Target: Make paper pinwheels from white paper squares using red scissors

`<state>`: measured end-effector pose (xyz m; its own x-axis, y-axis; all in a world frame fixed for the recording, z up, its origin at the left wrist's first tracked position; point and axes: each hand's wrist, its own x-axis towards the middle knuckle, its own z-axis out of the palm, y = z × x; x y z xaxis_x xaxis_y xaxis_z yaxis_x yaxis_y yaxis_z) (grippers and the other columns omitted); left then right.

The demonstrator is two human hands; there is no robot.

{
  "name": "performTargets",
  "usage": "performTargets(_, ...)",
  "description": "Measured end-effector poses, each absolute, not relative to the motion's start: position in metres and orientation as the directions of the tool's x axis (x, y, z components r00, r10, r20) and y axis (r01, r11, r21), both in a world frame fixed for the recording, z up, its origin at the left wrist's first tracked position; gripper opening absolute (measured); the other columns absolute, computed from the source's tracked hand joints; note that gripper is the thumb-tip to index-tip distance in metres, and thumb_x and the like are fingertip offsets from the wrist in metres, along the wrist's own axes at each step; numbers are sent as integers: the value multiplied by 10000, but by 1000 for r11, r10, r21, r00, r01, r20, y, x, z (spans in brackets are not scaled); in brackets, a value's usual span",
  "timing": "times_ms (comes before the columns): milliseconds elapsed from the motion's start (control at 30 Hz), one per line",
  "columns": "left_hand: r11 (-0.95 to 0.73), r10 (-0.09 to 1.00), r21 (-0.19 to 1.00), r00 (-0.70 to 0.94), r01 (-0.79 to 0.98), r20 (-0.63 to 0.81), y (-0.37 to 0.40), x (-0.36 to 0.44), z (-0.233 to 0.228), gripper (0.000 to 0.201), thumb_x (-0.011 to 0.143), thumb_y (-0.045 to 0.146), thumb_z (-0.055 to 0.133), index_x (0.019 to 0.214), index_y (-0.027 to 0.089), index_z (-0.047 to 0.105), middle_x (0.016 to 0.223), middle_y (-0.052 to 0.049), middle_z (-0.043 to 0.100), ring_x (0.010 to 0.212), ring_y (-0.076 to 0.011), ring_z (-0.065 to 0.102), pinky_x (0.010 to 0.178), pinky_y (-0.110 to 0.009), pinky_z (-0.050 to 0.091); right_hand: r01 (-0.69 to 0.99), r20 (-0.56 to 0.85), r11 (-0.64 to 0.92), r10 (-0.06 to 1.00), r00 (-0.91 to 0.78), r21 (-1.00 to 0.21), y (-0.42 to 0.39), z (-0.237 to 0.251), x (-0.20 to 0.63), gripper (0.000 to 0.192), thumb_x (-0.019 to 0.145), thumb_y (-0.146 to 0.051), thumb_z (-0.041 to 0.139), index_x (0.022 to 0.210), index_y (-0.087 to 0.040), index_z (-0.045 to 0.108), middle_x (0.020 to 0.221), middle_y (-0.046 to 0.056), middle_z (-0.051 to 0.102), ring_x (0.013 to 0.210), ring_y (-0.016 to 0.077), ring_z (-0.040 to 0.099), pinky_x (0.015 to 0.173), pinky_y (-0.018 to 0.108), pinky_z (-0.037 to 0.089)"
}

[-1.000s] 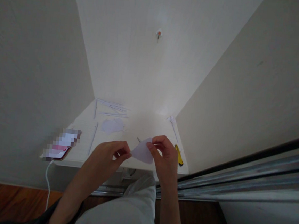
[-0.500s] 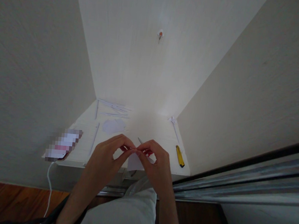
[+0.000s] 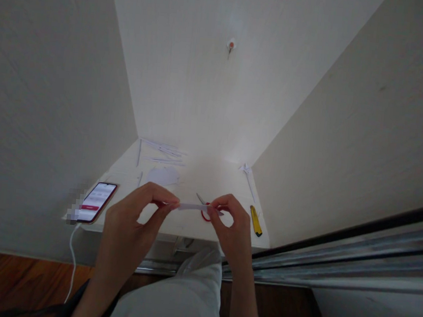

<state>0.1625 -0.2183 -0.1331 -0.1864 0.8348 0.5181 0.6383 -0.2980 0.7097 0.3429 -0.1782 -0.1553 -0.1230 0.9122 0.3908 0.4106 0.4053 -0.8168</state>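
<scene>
Fingers of both hands pinching a folded paper piece over the white counter

Counter [image 3: 195, 177] sits in a pale walled nook. Left hand [image 3: 132, 220] and right hand [image 3: 230, 224] each grip one end of the paper piece [image 3: 191, 207], stretched flat between them; phone [image 3: 96, 202] left, yellow cutter [image 3: 256, 220] right.

so it's a narrow white nook, pale walls closing in on the left [image 3: 47, 90] and right [image 3: 366, 118], and a back panel [image 3: 203, 79] with a faint wood grain and a small hook or peg [image 3: 231, 45] stuck high up on it. at the bottom sits a white shelf-like desktop [image 3: 195, 177], brightest near the back middle, so the light's soft and kinda dim overall. reddish-brown wooden floor [image 3: 8, 279] shows below on the left. a metal sliding-door track [image 3: 354, 255] with a dark edge runs off to the right.
</scene>
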Motion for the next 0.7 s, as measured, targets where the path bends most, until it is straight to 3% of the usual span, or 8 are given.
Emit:
performTargets(133,-279,852,641,-124,715,509,-211,152,-140,91,905,236,576,837,232,637,843,4,717,812,-182,671,754,-290,509,427,393,405,912,-120,-809,-176,-156,349,109,841,-140,600,768,-220,588,740,-12,618,701,156,593,647,265,480)
performTargets(300,-365,771,431,8,825,637,-204,150,-147,144,902,230,589,1024,206,663,1151,-108,681,1197,-296,576,1025,-494,442,468,411,445,894,-180,-763,-179,-152,345,131,841,-102,577,777,-216,585,789,8,618,748,167,591,676,276,473)
performTargets(367,-390,763,391,55,834,644,-204,154,-147,126,901,214,592,993,220,677,1208,-115,654,1276,-322,515,1059,-566,397,474,405,462,887,-223,-750,-180,-151,342,145,832,-78,575,782,-213,586,805,13,615,769,171,591,698,283,469)
performTargets(500,-399,794,397,95,827,600,-205,160,-147,147,894,168,581,806,236,678,1182,-86,667,1291,-316,506,1071,-602,375,453,409,485,874,-262,-748,-182,-148,339,160,826,-54,576,798,-212,583,823,14,596,779,169,579,712,281,462)
performTargets(700,-437,773,374,128,818,622,-205,166,-147,140,885,164,598,792,225,683,1140,-94,677,1262,-319,528,1057,-607,383,493,447,529,848,-284,-691,-189,-145,333,159,834,-65,572,869,-219,586,957,54,597,919,213,574,801,345,468)
